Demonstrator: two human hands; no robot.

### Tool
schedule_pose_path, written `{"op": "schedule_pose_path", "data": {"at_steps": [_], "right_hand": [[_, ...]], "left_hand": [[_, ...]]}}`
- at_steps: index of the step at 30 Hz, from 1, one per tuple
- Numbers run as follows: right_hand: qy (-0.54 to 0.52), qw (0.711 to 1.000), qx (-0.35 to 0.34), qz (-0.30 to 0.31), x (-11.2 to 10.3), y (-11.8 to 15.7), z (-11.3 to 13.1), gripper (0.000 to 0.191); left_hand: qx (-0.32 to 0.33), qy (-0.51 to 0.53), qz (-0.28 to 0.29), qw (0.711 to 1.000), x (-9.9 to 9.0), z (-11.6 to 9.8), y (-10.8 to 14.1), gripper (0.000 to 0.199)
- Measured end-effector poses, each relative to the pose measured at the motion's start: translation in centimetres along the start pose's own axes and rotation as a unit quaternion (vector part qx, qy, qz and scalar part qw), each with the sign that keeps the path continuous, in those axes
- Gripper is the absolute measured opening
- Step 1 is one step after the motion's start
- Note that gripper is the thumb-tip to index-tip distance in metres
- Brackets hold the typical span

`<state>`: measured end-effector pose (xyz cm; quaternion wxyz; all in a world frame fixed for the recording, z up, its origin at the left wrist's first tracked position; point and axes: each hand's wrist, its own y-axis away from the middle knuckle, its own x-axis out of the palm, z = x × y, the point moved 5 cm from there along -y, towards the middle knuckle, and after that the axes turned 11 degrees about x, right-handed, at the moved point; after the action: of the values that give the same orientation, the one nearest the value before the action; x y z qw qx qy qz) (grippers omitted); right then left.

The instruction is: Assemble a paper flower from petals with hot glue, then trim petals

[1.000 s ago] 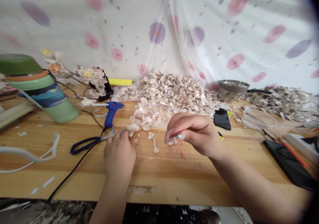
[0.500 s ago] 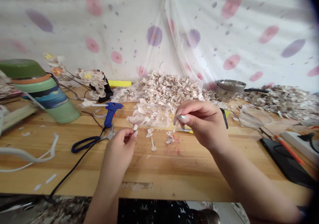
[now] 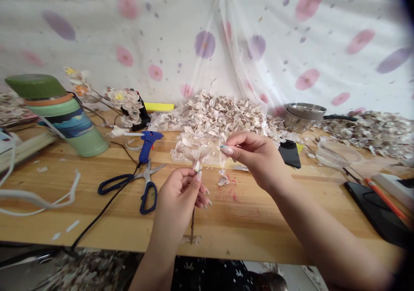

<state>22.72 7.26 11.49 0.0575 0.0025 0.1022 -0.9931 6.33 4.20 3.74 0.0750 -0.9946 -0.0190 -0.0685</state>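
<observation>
Pinching a thin stem just under its head, the left hand [image 3: 181, 196] holds a small flower [image 3: 195, 153] of pale husk petals upright above the desk [image 3: 252, 226]; thumb and forefinger are pressed together on the stem, which runs down below the fist toward the desk edge. The right hand [image 3: 255, 157] sits just beside the flower, its thumb and forefinger closed on a single petal [image 3: 223, 158] whose tip hangs near the bloom. Judging by this, the step in hand looks like building up the flower petal by petal, and the next move would call for setting the loose petal against the head, with the left grip keeping the stem steady while the right one lines up the base of the petal.

Below the hands a few loose petals [image 3: 223, 181] lie on the wood. To the left of the left hand lie blue-handled scissors [image 3: 142, 183], blades apart, and beyond them a blue glue gun [image 3: 147, 142] with its dark cord trailing off the front edge. Behind the flower a big heap [image 3: 220, 114] of husks spreads along the spotted curtain [image 3: 200, 41]. A green flask [image 3: 61, 116] stands at far left, finished flowers [image 3: 124, 99] near it, and a steel pan [image 3: 304, 114] at right.
</observation>
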Motion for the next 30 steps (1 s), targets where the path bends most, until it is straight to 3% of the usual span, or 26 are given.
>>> {"op": "schedule_pose_path", "data": {"at_steps": [6, 9, 13, 17, 22, 30], "right_hand": [[0.036, 0.999, -0.015, -0.023, 0.0, 0.1, -0.2, 0.017], [0.116, 0.989, -0.088, -0.021, 0.3, 0.4, 0.3, 0.011], [0.246, 0.945, -0.217, 0.003, 1.2, 1.1, 1.1, 0.006], [0.293, 0.916, -0.275, 0.008, 1.8, 1.5, 1.1, 0.005], [0.300, 0.902, -0.310, -0.007, 2.0, 1.8, 1.0, 0.004], [0.305, 0.902, -0.304, -0.014, 2.1, 1.9, 1.1, 0.001]], "left_hand": [[0.002, -0.010, 0.001, 1.000, -0.1, 0.2, 0.1, 0.032], [0.002, -0.015, 0.001, 1.000, -0.2, 0.4, 0.2, 0.032], [0.000, -0.012, -0.005, 1.000, -0.1, 0.3, 0.5, 0.033], [-0.001, -0.008, 0.009, 1.000, 0.0, 0.3, 0.6, 0.032], [-0.006, -0.014, 0.020, 1.000, -0.1, 0.5, 0.8, 0.033], [0.033, -0.032, -0.009, 0.999, 0.1, 0.4, 0.7, 0.036]]}}
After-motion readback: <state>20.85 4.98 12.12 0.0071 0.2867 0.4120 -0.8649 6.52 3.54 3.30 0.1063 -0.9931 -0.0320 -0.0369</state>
